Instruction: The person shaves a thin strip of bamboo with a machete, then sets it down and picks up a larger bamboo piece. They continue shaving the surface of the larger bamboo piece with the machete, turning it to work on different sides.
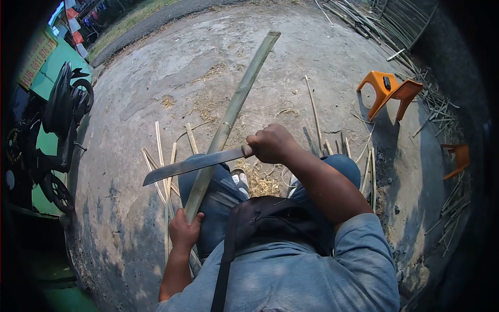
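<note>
A long, wide strip of green bamboo slants up and away from my lap. Its lower end is in my left hand, with the fingers wrapped round it beside my knee. My right hand is closed on the handle of a machete above my knees. The blade points left and lies across the bamboo, over its lower half. Thin split bamboo strips rest on the ground to the left of my legs, and others are to the right.
An orange plastic chair with a small black object on its seat stands at the right, another orange piece beyond it. Bamboo poles lie at the back right. A motorcycle is at the left. Shavings lie between my feet.
</note>
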### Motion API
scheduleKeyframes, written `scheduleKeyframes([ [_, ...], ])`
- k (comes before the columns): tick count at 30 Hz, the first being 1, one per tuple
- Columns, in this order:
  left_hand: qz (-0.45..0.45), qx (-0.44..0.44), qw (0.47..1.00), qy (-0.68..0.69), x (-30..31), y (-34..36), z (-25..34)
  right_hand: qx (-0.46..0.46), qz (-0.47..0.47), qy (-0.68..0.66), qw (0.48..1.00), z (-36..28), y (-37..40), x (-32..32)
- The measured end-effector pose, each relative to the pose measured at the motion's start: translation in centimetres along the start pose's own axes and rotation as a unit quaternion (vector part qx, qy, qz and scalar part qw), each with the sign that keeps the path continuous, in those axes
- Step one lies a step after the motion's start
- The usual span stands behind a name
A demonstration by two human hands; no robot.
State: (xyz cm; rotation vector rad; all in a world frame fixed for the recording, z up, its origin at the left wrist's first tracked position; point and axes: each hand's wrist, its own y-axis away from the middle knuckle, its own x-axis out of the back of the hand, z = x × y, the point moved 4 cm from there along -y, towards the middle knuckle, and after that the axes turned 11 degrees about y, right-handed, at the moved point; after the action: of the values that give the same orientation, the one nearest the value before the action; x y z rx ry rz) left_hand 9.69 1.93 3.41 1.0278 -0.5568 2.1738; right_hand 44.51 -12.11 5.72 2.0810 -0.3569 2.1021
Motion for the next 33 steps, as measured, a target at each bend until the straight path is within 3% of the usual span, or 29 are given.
scheduleKeyframes([
  [2, 0.001, 0.014, 1.0, 0.008, 0.0, 0.3, -0.2, -0.13, 0.045, -0.048, 0.989, 3.3, 0.0, -0.5],
  [4, 0.004, 0.013, 1.0, 0.005, -0.1, 0.0, -0.2, -0.165, 0.054, -0.079, 0.982, 5.0, 0.0, -1.0],
  [7, 0.004, 0.004, 1.0, -0.015, -0.2, -0.3, -0.5, -0.145, 0.122, -0.091, 0.978, 4.9, 1.1, -0.7],
  [12, -0.005, 0.021, 1.0, -0.013, -0.5, 0.1, -0.8, -0.108, 0.037, -0.049, 0.992, 2.2, 1.6, 1.5],
  [17, -0.005, 0.021, 1.0, -0.021, 0.1, -0.1, 0.4, 0.045, 0.018, -0.012, 0.999, -1.9, 0.6, 0.0],
  [20, -0.001, 0.021, 1.0, -0.012, 0.0, -0.1, -0.2, 0.002, 0.018, 0.005, 1.0, 0.1, 0.2, 0.3],
  [22, 0.004, 0.016, 1.0, -0.006, -0.2, 0.1, -0.6, -0.138, 0.049, -0.062, 0.987, 3.8, 0.2, 0.0],
  [24, 0.009, 0.005, 1.0, -0.001, -0.4, -0.2, -0.6, -0.207, 0.094, -0.141, 0.964, 6.3, 0.4, -1.1],
  [30, -0.005, 0.013, 1.0, -0.012, 0.0, -0.2, -0.1, -0.164, 0.118, -0.097, 0.974, 5.4, 1.5, -0.9],
  [33, -0.006, 0.02, 1.0, -0.006, -0.3, -0.1, -0.4, -0.105, 0.06, -0.071, 0.99, 2.6, 1.4, 0.1],
])
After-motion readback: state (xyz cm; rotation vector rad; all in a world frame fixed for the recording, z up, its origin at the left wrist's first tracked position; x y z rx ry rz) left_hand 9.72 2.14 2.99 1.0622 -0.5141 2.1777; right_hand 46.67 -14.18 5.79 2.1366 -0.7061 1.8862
